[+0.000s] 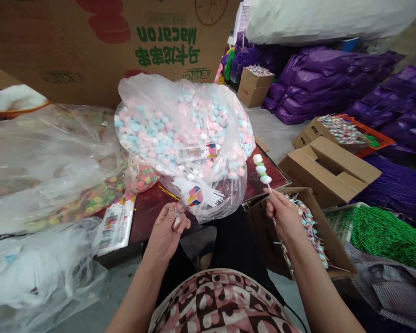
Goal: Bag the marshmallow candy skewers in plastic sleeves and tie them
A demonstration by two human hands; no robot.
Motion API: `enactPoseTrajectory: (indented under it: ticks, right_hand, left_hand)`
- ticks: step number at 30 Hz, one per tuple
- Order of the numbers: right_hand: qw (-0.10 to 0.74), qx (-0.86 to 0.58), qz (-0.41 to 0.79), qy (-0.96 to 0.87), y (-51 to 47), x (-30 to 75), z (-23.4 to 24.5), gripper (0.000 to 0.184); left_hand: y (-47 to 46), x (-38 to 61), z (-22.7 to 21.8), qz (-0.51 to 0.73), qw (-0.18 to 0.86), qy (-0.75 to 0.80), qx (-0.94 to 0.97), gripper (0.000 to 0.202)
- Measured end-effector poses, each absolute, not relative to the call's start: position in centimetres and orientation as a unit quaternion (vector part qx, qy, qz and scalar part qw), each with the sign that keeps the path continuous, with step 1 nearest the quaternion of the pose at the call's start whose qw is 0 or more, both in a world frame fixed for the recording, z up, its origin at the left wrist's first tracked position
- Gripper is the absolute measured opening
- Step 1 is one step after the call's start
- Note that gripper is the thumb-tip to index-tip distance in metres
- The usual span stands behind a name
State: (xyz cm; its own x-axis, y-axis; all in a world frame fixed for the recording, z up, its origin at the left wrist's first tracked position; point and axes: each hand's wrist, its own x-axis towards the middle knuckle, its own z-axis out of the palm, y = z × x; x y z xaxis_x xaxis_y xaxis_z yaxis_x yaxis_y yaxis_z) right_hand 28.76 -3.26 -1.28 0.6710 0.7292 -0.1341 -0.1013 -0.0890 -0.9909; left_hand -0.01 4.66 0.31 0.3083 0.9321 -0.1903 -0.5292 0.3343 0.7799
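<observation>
My right hand is closed around the white stick of a marshmallow skewer, which stands tilted above the table's right corner. White, pale blue and green pieces are threaded on it. In my left hand, the fingers pinch the end of a small clear wrapper with a colourful print. Just beyond it, white sticks lie by the mouth of a large clear bag full of pink, blue and white marshmallows. Another printed wrapper rests on that bag.
Below my right hand stands a carton holding wrapped skewers. To the left, clear bags of ring-shaped candies and a stack of printed wrappers lie on the dark red table. An open carton and purple bundles sit at right.
</observation>
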Motion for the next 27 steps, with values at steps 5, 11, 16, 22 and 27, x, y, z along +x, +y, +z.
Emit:
enactPoseTrajectory:
  ticks: [5,11,16,22,27]
  right_hand:
    - [0.618,-0.608,0.375,-0.329,-6.7,28.1,0.6,0.029]
    - [0.482,-0.616,0.339,-0.522,-7.9,26.9,3.2,0.029]
    - [0.422,-0.615,0.276,-0.606,-6.9,26.1,4.5,0.028]
    - [0.358,-0.621,0.168,-0.677,-6.8,27.5,4.7,0.024]
    - [0.327,-0.593,0.172,-0.716,-6.8,28.2,4.9,0.025]
  left_hand:
    - [4.9,-0.5,0.6,0.475,0.765,0.300,0.314,0.031]
    - [4.7,-1.2,0.2,0.474,0.753,0.313,0.331,0.034]
    - [4.8,-1.7,0.1,0.476,0.742,0.315,0.352,0.032]
    - [5.1,-2.4,-0.2,0.463,0.718,0.345,0.390,0.032]
    - [5.4,-3.3,0.3,0.395,0.665,0.374,0.511,0.031]
